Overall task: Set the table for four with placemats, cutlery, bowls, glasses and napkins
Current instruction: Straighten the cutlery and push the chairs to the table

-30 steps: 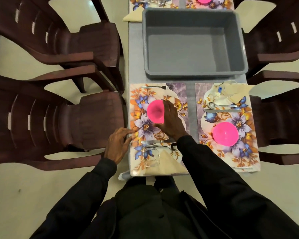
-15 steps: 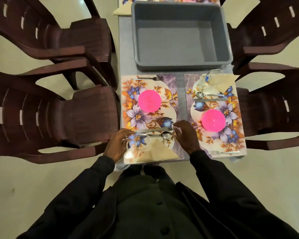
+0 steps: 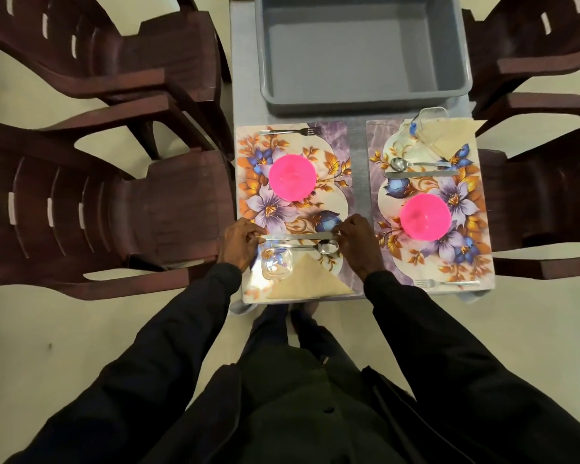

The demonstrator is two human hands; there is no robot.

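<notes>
Two floral placemats lie side by side at the near end of the table. The left placemat (image 3: 340, 139) carries a pink bowl (image 3: 292, 177), a fork (image 3: 290, 131), a knife (image 3: 298, 236), a spoon (image 3: 312, 246), a clear glass (image 3: 277, 262) and a folded beige napkin (image 3: 310, 279). My left hand (image 3: 240, 242) pinches the knife's left end. At its right end, beside the spoon's bowl, my right hand (image 3: 357, 242) pinches it. The right placemat (image 3: 375, 139) holds a second pink bowl (image 3: 425, 216), cutlery, a glass and a napkin.
An empty grey tub (image 3: 362, 102) stands on the table just beyond the placemats. Dark brown plastic chairs (image 3: 114, 212) crowd the table's left side, and more chairs (image 3: 549, 202) stand on the right. Pale floor lies around the near end.
My right hand left the left pink bowl and drew back to the knife's right end. The left hand shifted from the placemat's edge onto the knife's left end.
</notes>
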